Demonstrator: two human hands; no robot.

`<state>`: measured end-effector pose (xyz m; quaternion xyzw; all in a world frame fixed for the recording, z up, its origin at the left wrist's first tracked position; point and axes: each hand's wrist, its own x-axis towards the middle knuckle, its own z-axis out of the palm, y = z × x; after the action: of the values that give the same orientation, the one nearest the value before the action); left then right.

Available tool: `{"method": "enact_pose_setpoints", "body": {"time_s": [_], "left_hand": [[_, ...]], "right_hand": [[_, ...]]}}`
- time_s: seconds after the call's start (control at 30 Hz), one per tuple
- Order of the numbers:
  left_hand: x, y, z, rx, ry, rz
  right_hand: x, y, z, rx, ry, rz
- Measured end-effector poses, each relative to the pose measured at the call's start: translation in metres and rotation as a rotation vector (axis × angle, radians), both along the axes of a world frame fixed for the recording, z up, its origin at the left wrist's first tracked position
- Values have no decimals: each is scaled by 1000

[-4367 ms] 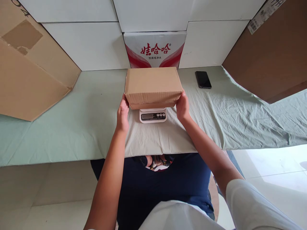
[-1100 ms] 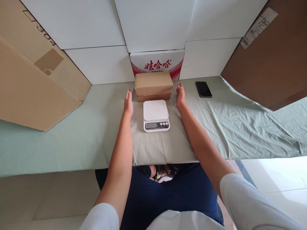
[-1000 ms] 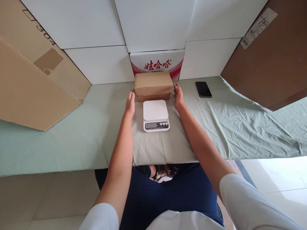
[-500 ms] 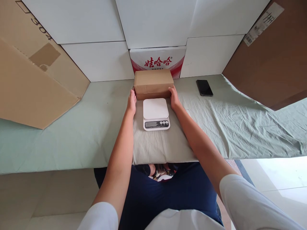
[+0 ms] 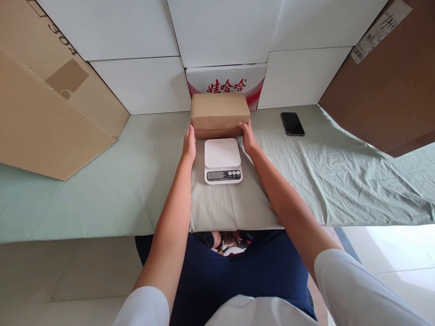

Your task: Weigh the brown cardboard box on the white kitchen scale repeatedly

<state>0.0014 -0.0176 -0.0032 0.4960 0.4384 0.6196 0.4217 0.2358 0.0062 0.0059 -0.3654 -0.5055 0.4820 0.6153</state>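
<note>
A small brown cardboard box (image 5: 220,108) is gripped between my two hands, just behind a white digital kitchen scale (image 5: 223,154). My left hand (image 5: 189,142) presses against the box's left end. At the other end, my right hand (image 5: 248,138) holds the right side, its thumb on the front face. The scale lies on the cloth with its display and buttons toward me, and its platform carries nothing. Whether the box's underside touches the cloth, I cannot tell.
Green cloth (image 5: 163,181) covers the table. A black phone (image 5: 292,124) lies to the right. Behind the box stands a white and red printed carton (image 5: 258,74) against white panels (image 5: 136,86). Large cardboard pieces flank the table at left (image 5: 44,122) and right (image 5: 380,99).
The cardboard box has risen slightly in view and now hides the small print on the carton behind. Both hands keep hold of it. The view has shifted a little.
</note>
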Motion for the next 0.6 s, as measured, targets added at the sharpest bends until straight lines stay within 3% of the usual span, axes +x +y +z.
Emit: {"method": "enact_pose_setpoints", "body": {"time_s": [0.2,0.33,0.47,0.6], "left_hand": [[-8,-24,25,74,13,40],[-11,-68,38,154,48,9],[-10,-115,31,93,60,-9],[-9,-145,16,48,61,7]], "right_hand": [[1,-9,40,127,-61,50],[8,-55,61,210,-142,61],[14,-118,45,235,-231,32],[15,-146,22,188,-234,54]]}}
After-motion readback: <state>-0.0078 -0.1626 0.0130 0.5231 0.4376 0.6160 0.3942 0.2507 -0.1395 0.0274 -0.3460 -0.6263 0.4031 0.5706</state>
